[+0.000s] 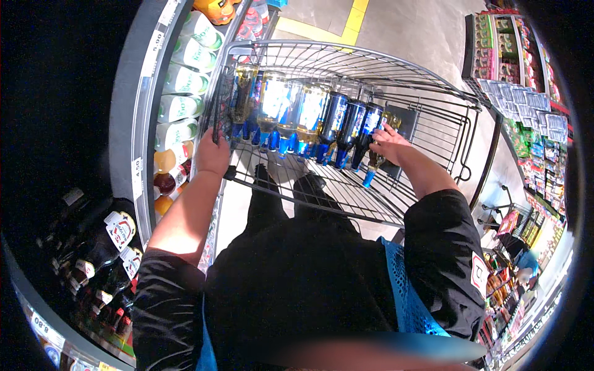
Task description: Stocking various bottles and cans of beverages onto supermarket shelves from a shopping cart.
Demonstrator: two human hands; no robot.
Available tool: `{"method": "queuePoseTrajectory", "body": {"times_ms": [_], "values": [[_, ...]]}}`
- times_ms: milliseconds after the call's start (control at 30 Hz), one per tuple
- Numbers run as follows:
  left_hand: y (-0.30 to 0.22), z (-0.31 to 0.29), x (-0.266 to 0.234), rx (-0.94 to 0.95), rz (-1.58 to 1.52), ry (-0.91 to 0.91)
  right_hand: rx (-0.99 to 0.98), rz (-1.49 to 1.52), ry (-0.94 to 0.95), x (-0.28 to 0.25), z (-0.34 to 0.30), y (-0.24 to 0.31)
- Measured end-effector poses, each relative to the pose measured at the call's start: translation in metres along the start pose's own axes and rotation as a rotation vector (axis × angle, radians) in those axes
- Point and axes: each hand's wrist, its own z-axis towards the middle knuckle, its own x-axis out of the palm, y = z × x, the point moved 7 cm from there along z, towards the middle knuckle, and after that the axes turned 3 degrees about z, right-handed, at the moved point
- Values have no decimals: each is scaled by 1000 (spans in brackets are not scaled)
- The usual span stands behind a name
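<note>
In front of me stands a wire shopping cart (pixel 346 52) with a grey rim. My left hand (pixel 213 153) is closed round the cart's rim at its left end. Several glass bottles lie side by side in the basket, their blue-wrapped necks toward me. Pale yellow bottles (pixel 272 102) are on the left of the row, dark bottles (pixel 351 127) farther right. At the row's right end my right hand (pixel 393 147) has its fingers round a yellowish bottle (pixel 375 161) with a blue neck, which tilts downward. Part of that bottle is hidden by the hand.
Close on my left, a shelf (pixel 139 123) holds packs of green-white bottles (pixel 185 80) and jars or bottles with orange and red contents (pixel 164 162). Dark bottles (pixel 102 266) stand lower left. Across the aisle, at right, is a stocked shelf (pixel 510 62). Yellow floor tape (pixel 315 31) lies beyond the cart.
</note>
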Motion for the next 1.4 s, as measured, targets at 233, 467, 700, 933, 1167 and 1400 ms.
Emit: {"method": "queuePoseTrajectory", "body": {"times_ms": [233, 467, 700, 933, 1167, 1400], "values": [[7, -1, 1, 10, 82, -61, -28, -114, 0, 5, 2, -1], [2, -1, 1, -15, -55, 37, 23, 11, 7, -9, -1, 3], [-2, -9, -10, -83, -58, 48, 80, 67, 88, -19, -5, 7], [1, -4, -5, -46, -20, 6, 185, -4, -30, -37, -18, 18], [2, -1, -3, -50, -2, -17, 360, 481, -539, -83, -71, 92], [9, 6, 12, -76, -40, 77, 329, 613, -291, -69, -153, 187]]}}
